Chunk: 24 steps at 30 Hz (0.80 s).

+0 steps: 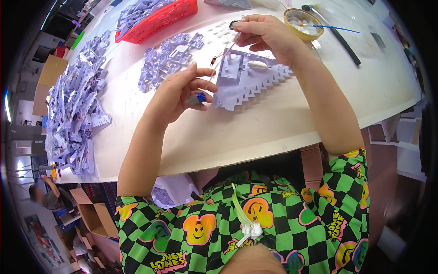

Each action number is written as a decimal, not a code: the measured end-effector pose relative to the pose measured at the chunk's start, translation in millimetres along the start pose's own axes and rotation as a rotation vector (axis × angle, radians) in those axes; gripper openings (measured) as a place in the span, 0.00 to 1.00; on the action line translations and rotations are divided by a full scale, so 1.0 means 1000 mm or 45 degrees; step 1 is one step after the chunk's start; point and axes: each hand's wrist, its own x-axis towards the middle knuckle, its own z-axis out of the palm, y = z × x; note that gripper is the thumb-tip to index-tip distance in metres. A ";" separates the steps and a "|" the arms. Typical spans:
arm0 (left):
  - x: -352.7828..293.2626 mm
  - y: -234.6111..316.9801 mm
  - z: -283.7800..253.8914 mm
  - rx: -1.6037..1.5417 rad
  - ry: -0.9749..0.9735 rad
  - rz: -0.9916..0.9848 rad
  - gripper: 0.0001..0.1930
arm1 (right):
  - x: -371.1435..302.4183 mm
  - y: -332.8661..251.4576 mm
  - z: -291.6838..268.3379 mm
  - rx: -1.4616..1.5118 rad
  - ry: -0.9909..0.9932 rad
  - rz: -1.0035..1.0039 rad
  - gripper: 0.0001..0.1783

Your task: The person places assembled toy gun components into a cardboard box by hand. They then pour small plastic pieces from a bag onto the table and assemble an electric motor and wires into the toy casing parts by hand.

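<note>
My right hand [267, 36] is closed in a pinch on thin wires, beside a small round black part [233, 24] at its fingertips. The wires run down toward my left hand, with a little red and black component [213, 60] along them. My left hand [182, 91] has curled fingers, and the lower wire ends pass at its index and middle fingertips. Something blue [200, 97] sits at a lower finger of that hand; whether worn or held is unclear. Beneath both hands lies a pale lavender plastic piece [242, 82] with a toothed edge and a raised rectangular frame.
A large heap of lavender plastic parts [75, 105] covers the table's left side. More parts [166, 59] lie beyond my left hand. Behind them stands a red basket [157, 20]. At the far right are a yellow bowl [292, 29] of small pieces and a black-handled hammer [344, 45].
</note>
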 end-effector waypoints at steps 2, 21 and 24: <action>0.001 -0.007 -0.014 -0.031 -0.071 -0.001 0.20 | 0.001 0.002 -0.004 -0.050 0.052 0.020 0.12; -0.011 -0.019 -0.008 0.174 0.128 0.564 0.25 | -0.023 -0.021 0.055 -1.178 0.025 -1.272 0.11; -0.012 -0.020 -0.008 0.127 0.152 0.657 0.24 | -0.023 -0.025 0.057 -1.256 -0.202 -0.720 0.10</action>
